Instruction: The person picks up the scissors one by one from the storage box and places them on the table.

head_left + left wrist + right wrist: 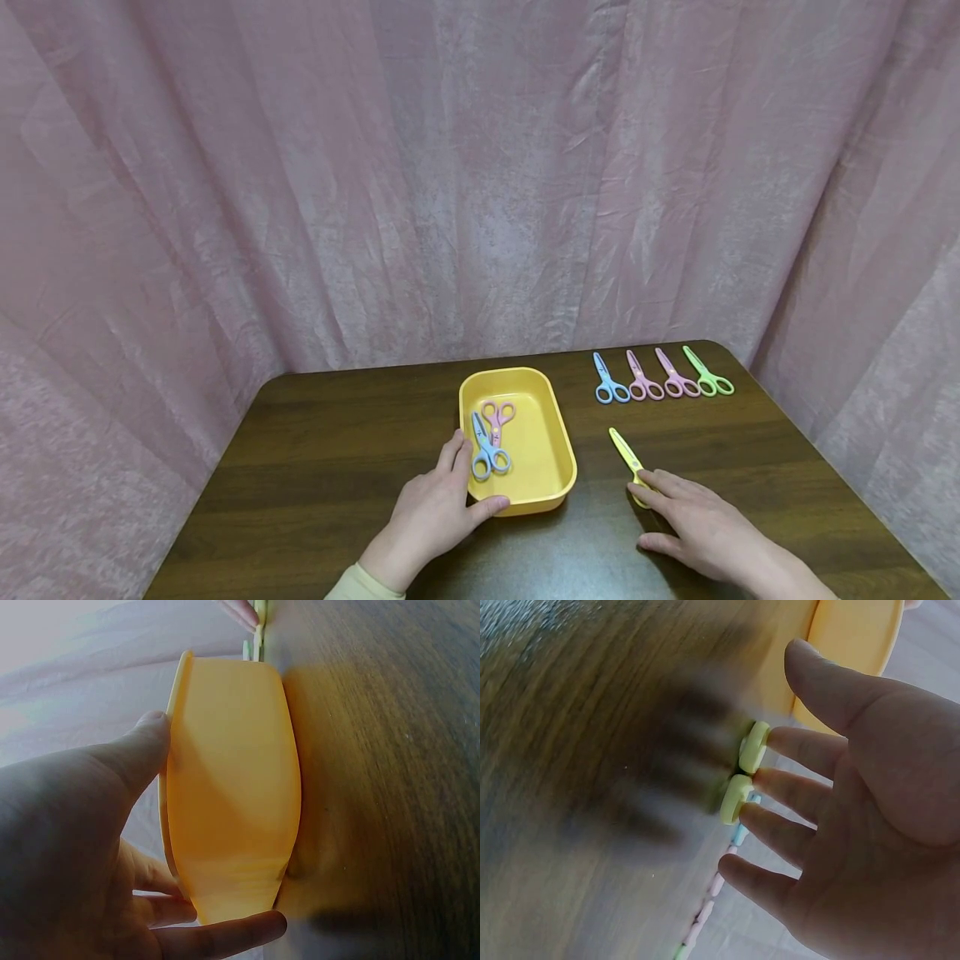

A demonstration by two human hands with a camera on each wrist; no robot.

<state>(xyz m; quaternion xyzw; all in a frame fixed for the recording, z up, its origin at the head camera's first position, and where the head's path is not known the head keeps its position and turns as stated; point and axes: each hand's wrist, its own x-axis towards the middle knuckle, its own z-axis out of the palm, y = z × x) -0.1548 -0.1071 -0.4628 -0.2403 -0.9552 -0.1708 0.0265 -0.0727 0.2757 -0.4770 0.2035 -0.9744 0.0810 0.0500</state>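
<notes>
A yellow plastic tray [536, 433] holds a blue pair of scissors [491, 457] lying partly over a pink pair [498, 410]. My left hand [431, 504] rests against the tray's near left corner. Its thumb touches the near rim and its extended fingers lie along the left wall, as the left wrist view shows around the tray [232, 765]. To the right of the tray, yellow scissors [624, 450] lie with blades pointing away. My right hand [701, 521] touches their handle loops [754, 746] with outstretched fingertips, its thumb held apart. The hand partly hides the loops in the head view.
Along the far right of the brown wooden table [337, 475] lie blue scissors [609, 383], two pink pairs [642, 379] and green scissors [705, 375] in a row, blades pointing away. A pink curtain [487, 183] hangs behind the table and at both sides.
</notes>
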